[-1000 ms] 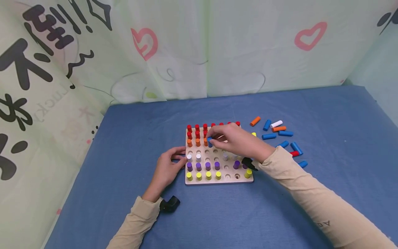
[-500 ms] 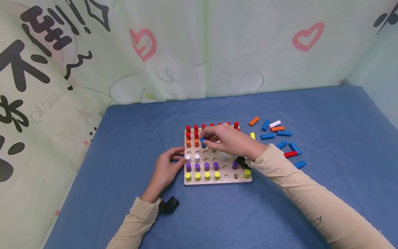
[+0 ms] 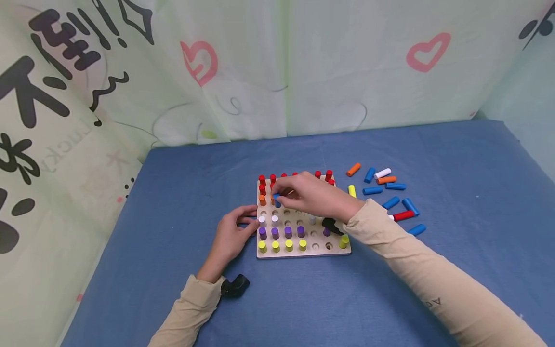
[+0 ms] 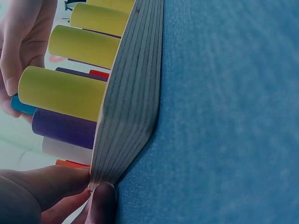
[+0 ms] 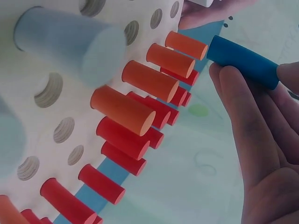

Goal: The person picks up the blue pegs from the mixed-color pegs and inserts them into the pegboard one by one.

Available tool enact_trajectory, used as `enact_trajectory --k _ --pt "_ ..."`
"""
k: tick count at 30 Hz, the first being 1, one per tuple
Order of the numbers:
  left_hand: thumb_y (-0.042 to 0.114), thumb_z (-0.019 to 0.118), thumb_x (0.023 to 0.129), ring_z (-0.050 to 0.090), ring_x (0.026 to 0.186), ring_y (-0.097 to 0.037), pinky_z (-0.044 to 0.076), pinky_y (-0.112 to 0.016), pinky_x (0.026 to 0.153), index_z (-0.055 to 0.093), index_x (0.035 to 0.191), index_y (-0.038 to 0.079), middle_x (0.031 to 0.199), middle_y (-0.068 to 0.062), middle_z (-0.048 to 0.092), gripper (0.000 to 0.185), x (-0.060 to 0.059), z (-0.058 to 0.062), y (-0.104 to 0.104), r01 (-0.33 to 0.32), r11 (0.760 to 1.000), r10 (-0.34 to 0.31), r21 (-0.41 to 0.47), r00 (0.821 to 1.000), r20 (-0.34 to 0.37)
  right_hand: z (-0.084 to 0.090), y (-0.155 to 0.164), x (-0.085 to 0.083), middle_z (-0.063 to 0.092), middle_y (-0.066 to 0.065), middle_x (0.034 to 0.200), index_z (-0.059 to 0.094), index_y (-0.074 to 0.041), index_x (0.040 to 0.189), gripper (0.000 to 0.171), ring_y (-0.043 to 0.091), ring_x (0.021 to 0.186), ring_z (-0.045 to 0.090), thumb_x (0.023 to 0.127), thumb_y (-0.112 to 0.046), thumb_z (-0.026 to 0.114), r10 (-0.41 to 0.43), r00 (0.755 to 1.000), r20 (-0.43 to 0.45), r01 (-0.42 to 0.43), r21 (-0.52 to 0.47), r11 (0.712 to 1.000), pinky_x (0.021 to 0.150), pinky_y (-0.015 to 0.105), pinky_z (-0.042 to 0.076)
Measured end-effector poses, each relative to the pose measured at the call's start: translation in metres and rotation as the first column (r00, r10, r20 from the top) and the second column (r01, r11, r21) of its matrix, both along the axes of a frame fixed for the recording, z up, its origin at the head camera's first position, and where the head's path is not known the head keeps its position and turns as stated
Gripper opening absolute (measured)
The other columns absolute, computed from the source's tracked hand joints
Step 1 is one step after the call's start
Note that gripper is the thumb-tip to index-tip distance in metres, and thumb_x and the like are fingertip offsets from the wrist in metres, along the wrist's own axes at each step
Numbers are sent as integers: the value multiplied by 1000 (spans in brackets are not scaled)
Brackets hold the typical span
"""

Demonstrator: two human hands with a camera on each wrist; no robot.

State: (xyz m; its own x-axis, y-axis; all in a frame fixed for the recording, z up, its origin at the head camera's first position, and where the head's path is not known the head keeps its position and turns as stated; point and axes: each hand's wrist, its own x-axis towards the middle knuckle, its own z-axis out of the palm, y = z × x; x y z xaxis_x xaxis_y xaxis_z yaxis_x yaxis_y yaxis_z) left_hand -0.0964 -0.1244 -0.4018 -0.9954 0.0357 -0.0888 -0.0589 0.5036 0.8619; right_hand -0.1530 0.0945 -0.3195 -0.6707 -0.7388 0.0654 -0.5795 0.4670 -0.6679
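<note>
A wooden pegboard [image 3: 299, 255] lies on the table, with rows of upright red pegs [image 3: 262, 180], orange pegs [image 5: 149, 81], white pegs [image 3: 275, 221], purple pegs [image 3: 275, 233] and yellow pegs [image 3: 289, 246]. Between thumb and fingertips, my right hand [image 3: 312, 195] pinches a blue peg [image 5: 243, 60]. The peg is tilted in the air above the board's left part, near the orange row; holes show between the orange and white rows. My left hand [image 3: 231, 236] grips the board's left edge with thumb and fingers. The right hand hides part of the red and orange rows.
Loose pegs are scattered right of the board, among them an orange peg [image 3: 353, 169], a white peg [image 3: 383, 173], a red peg [image 3: 403, 215] and several blue ones. A yellow peg [image 3: 352, 191] is by the board's right edge. A printed curtain [image 3: 329, 72] hangs behind the table.
My right hand has moved left over the board with the blue peg, from about the fourth column towards the second. The left hand has stayed at the board's edge.
</note>
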Motion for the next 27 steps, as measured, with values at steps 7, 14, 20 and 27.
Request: enact_trajectory --k 7,14,20,27 --pt "10 71 91 67 99 -21 59 -33 77 64 128 6 123 -9 68 37 0 1 1 6 1000 -6 2 1000 -7 3 -4 0 72 5 100 69 -7 112 16 14 82 69 98 -11 61 5 1000 7 -6 34 999 80 30 57" --pt "10 70 92 67 99 -21 58 -34 77 64 128 7 122 -9 68 37 -1 0 1 10 1000 -10 2 1000 0 3 -8 -1 72 8 106 67 -4 117 22 11 89 69 97 -9 62 5 999 34 -7 56 998 88 33 57" --pt "11 70 92 67 97 -20 59 -33 77 64 129 8 119 -9 68 37 -1 -1 0 5 1000 -5 -4 1000 14 2 -10 -1 71 8 105 67 -3 115 20 11 90 68 97 -8 62 26 999 46 -28 46 999 87 31 57" --pt "11 70 92 67 96 -20 59 -32 77 64 129 7 118 -10 69 37 -1 -1 -1 -1 1000 1 -2 1000 16 -2 -15 -3 72 9 106 68 -2 114 19 12 91 69 97 -7 61 41 999 35 -42 34 999 87 29 57"
